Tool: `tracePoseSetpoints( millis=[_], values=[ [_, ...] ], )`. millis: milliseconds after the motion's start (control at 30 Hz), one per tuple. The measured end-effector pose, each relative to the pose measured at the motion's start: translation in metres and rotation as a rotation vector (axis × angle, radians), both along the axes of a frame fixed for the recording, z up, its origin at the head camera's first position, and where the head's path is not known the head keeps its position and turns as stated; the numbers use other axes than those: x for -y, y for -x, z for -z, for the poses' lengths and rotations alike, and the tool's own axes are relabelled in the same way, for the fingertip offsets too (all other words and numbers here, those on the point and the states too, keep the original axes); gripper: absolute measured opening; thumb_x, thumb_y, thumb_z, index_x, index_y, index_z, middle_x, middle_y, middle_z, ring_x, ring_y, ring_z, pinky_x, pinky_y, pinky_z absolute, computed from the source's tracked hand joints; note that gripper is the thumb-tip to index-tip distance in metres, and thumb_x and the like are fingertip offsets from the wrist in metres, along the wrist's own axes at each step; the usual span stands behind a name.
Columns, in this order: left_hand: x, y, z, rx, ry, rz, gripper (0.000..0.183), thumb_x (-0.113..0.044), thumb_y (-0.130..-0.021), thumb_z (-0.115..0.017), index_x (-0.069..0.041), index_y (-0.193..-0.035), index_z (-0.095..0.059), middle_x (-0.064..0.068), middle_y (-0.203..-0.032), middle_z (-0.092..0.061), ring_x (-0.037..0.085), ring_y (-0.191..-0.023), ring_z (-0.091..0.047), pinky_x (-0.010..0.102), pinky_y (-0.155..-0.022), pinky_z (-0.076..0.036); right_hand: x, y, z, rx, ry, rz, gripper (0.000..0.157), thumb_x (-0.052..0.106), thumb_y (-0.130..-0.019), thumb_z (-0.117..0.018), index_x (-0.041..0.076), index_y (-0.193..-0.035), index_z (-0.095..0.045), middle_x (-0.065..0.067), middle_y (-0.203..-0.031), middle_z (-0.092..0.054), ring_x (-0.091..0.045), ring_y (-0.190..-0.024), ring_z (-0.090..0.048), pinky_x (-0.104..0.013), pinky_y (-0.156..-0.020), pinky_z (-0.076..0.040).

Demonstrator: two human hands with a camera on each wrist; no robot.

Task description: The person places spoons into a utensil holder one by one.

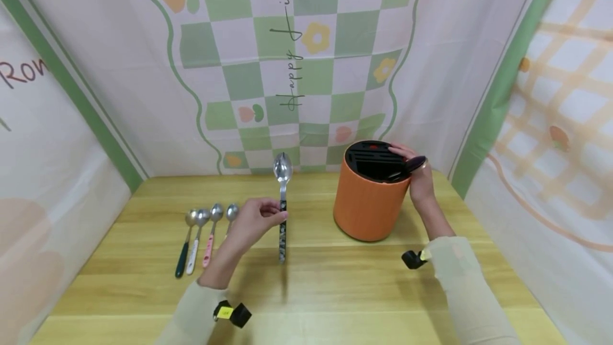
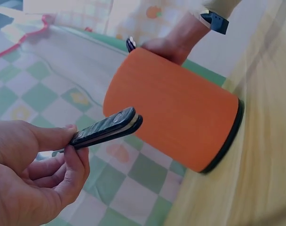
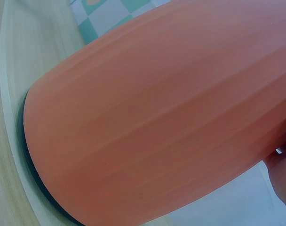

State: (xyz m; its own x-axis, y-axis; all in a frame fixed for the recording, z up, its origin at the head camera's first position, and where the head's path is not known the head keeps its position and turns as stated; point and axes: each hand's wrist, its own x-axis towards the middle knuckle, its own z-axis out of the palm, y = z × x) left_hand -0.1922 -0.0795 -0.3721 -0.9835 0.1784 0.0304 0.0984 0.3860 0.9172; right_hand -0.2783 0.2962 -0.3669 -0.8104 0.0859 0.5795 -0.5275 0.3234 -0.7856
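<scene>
My left hand [image 1: 256, 222] pinches a spoon [image 1: 283, 217] by its black patterned handle between thumb and fingers, bowl up, above the table. In the left wrist view the handle [image 2: 105, 128] shows two dark layers with a pale line between; whether a second piece lies behind I cannot tell. Further right stands an orange utensil holder [image 1: 366, 206] with a slotted black top. My right hand [image 1: 420, 180] holds its right side, fingers [image 1: 402, 149] over the rim. A dark-handled utensil [image 1: 415, 163] leans out of the holder beside that hand; its lower end is hidden.
Left of my left hand, several spoons lie in a row on the wooden table [image 1: 325, 292]: one with a dark green handle [image 1: 182, 260], one white [image 1: 193, 257], one pink [image 1: 208, 252], another [image 1: 232, 212] partly hidden. Patterned curtains [image 1: 311, 79] stand behind and at both sides.
</scene>
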Motion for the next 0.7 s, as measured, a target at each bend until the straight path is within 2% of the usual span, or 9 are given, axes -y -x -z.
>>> tracePoseSetpoints(
  millis=[200, 300, 433, 567, 700],
  values=[
    [-0.017, 0.003, -0.016, -0.067, 0.001, -0.015, 0.015, -0.016, -0.086, -0.078, -0.006, -0.096, -0.071, 0.006, -0.089, -0.071, 0.015, -0.078, -0.064, 0.028, -0.071, -0.057, 0.009, -0.016, -0.015, -0.007, 0.004, -0.031, 0.047, 0.009, -0.108, -0.024, -0.017, -0.121, -0.06, -0.035, -0.137, -0.052, 0.0, -0.123, -0.052, -0.013, -0.106, -0.038],
    [-0.026, 0.006, -0.023, -0.114, -0.006, -0.016, 0.016, -0.014, -0.085, -0.079, -0.005, -0.095, -0.071, 0.007, -0.088, -0.071, 0.014, -0.077, -0.064, 0.025, -0.07, -0.056, 0.011, -0.02, -0.019, 0.001, -0.008, -0.02, 0.046, 0.009, -0.108, -0.025, -0.016, -0.121, -0.061, -0.025, -0.136, -0.058, 0.0, -0.123, -0.052, -0.013, -0.106, -0.037],
    [-0.038, 0.01, -0.032, -0.181, -0.006, -0.002, 0.017, -0.014, -0.084, -0.08, -0.003, -0.095, -0.072, 0.009, -0.087, -0.073, 0.014, -0.076, -0.065, 0.023, -0.068, -0.056, 0.012, -0.022, -0.02, 0.004, -0.011, -0.016, 0.047, 0.01, -0.108, -0.024, -0.015, -0.122, -0.061, -0.023, -0.136, -0.059, 0.0, -0.124, -0.051, -0.013, -0.107, -0.036],
    [-0.051, 0.016, -0.039, -0.243, 0.006, 0.023, 0.016, -0.015, -0.085, -0.08, -0.003, -0.092, -0.072, 0.008, -0.085, -0.073, 0.013, -0.074, -0.065, 0.023, -0.065, -0.056, 0.01, -0.021, -0.02, -0.012, 0.005, -0.03, 0.046, 0.008, -0.108, -0.023, -0.017, -0.121, -0.06, -0.034, -0.137, -0.053, -0.001, -0.123, -0.051, -0.013, -0.107, -0.036],
    [-0.063, 0.021, -0.047, -0.275, 0.027, 0.026, 0.015, -0.016, -0.085, -0.08, -0.005, -0.09, -0.072, 0.007, -0.084, -0.073, 0.014, -0.074, -0.065, 0.023, -0.063, -0.055, 0.008, -0.018, -0.016, -0.02, 0.006, -0.038, 0.045, 0.007, -0.108, -0.024, -0.018, -0.121, -0.06, -0.034, -0.138, -0.052, 0.0, -0.123, -0.051, -0.013, -0.107, -0.035]
  ],
)
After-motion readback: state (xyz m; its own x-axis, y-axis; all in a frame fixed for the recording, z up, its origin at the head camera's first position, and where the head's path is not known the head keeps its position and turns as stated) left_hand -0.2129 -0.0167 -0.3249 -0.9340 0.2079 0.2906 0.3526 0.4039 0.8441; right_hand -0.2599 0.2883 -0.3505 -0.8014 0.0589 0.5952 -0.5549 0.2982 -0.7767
